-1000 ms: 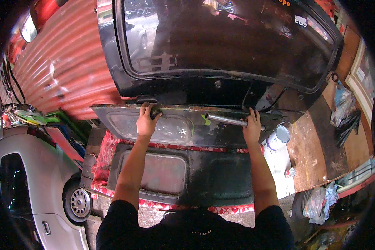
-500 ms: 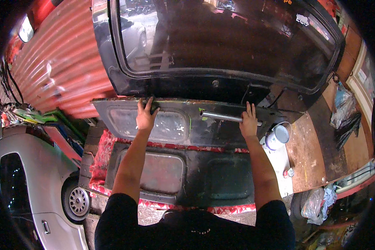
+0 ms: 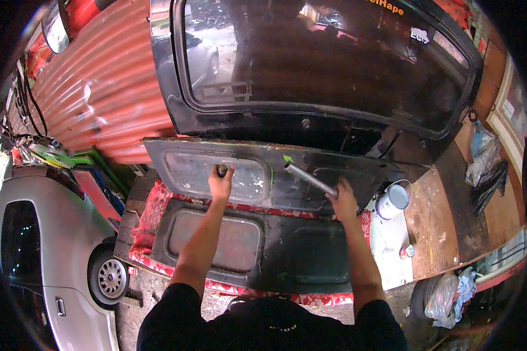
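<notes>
My left hand (image 3: 219,186) is closed around a small dark object (image 3: 221,169), whose kind I cannot make out, in front of the upper black panel (image 3: 284,186). My right hand (image 3: 344,202) grips the lower right end of a shiny metal tube (image 3: 310,177). The tube slants up to the left across the panel, near a scrap of green tape (image 3: 287,158). That panel leans against a large black vehicle tailgate (image 3: 275,120) with a dark window. Nearer me lies a second black panel (image 3: 278,248) with two recessed areas.
A paint can (image 3: 393,202) with a wire handle and a small tin (image 3: 410,251) stand on a white sheet (image 3: 386,257) at the right. Red patterned cloth (image 3: 143,225) lies under the panels. A silver car (image 3: 64,257) is at the left, beside red corrugated sheeting (image 3: 108,88).
Both hands have come down from the panel's top edge toward me. The metal tube has swung from nearly level to slanted, its right end lower. The left fingers have closed in from spread.
</notes>
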A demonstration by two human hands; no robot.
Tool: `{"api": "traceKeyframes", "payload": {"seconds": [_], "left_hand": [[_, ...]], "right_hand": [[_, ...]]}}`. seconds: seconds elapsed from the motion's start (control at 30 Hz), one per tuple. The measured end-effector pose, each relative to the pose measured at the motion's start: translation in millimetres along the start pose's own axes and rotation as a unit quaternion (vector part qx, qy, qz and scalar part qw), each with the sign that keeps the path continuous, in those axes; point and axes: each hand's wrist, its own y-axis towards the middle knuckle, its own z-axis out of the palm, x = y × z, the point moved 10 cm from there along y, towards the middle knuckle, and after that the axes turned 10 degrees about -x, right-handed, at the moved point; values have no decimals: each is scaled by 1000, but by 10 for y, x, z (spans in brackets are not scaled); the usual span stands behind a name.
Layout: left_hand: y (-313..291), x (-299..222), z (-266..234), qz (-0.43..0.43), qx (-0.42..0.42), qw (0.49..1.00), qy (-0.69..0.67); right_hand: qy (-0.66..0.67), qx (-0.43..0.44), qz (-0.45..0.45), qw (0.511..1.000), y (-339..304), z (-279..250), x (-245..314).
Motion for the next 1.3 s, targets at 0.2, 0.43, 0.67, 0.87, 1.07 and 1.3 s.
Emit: {"api": "traceKeyframes", "payload": {"seconds": [0.2, 0.43, 0.67, 0.87, 1.07, 1.3], "left_hand": [[-625, 705, 348, -208, 94, 916, -330], [-551, -877, 700, 82, 194, 942, -260], [-334, -1913, 1126, 207, 237, 931, -185], [-307, -1891, 1259, 225, 233, 940, -109], [-306, -1808, 1330, 210, 221, 947, -97], [-458, -2000, 1288, 344, 206, 916, -22]], "right_hand": [[98, 110, 144, 979, -1084, 408, 96], [241, 19, 211, 947, -1251, 106, 47], [292, -3, 281, 914, -1099, -203, 6], [289, -19, 304, 908, -1118, -360, -89], [356, -44, 281, 890, -1119, -258, -153], [346, -2, 225, 911, -802, -393, 188]]}}
